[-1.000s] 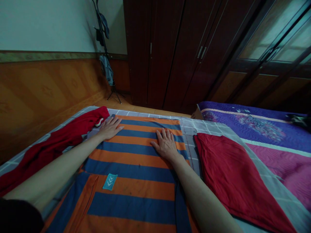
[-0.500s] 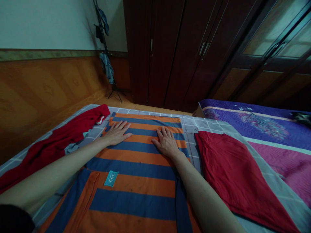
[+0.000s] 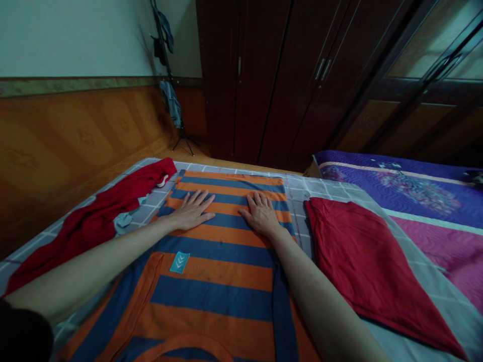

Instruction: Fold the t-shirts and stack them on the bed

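Left hand (image 3: 193, 211) and right hand (image 3: 260, 215) lie spread flat, gripping nothing, on one striped shirt (image 3: 222, 296), two red garments (image 3: 358, 251) flanking, checked sheet (image 3: 334, 187) below, wardrobe (image 3: 260, 75) far.

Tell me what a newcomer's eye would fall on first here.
Most likely the orange-and-blue striped shirt, spread in the middle of the view with the left hand and right hand lying flat on it. Next come the two red garments on either side: a rumpled one to the left and a flatter one to the right. Beyond, at the right, a vivid purple cover stands out.
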A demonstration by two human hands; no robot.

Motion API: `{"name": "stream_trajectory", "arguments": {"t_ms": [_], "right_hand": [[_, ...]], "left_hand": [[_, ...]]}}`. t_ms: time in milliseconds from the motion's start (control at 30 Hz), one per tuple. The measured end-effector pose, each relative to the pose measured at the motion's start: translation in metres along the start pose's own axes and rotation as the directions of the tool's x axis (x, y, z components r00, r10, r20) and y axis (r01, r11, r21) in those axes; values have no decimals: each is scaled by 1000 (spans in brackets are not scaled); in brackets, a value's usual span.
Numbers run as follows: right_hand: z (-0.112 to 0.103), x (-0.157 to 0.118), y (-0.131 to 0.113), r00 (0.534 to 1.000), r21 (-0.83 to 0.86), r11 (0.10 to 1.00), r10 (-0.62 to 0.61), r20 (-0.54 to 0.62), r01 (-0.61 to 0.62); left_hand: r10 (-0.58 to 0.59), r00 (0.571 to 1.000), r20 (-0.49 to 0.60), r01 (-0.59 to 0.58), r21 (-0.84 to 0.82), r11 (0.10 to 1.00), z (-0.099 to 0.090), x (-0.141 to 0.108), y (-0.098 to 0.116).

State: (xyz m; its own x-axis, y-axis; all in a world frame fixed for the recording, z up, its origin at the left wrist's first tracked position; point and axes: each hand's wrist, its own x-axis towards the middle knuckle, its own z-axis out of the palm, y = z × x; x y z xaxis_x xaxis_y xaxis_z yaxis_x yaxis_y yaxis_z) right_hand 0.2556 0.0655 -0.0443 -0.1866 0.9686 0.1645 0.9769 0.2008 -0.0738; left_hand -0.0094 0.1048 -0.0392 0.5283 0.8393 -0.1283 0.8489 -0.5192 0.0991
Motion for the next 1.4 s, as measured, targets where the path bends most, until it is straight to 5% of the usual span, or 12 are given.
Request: {"name": "stream_trajectory", "arguments": {"t_ms": [167,633,733,867,1000,1133,1267,1400], "right_hand": [[1,0,0,1000,-8,1000,-8,-29,8],[-21,-3,-15,996,-18,996,-84,41,84],[-46,-11,-36,961,1,973,-230,156,232],[-83,-30,-73,856,89,910,-411,315,404],[-101,-63,-98,797,202,859,-512,320,471],[-101,-123,-90,724,269,840,-543,425,472],[-98,-195,-54,744,250,787,-615,259,564],[-90,-247,-17,792,133,789,-609,46,600]], "left_hand": [[-62,998,29,64,-60,996,1,-16,23],[145,989,-14,-144,34,989,15,-136,66],[170,985,5,-170,-20,985,17,-158,76],[214,972,97,-201,-133,971,15,-185,81],[287,945,157,-253,-204,946,5,-215,82],[375,902,216,-323,-239,916,-15,-245,76],[359,925,126,-334,-180,925,-22,-273,54],[238,971,-19,-239,-67,969,-3,-296,26]]}}
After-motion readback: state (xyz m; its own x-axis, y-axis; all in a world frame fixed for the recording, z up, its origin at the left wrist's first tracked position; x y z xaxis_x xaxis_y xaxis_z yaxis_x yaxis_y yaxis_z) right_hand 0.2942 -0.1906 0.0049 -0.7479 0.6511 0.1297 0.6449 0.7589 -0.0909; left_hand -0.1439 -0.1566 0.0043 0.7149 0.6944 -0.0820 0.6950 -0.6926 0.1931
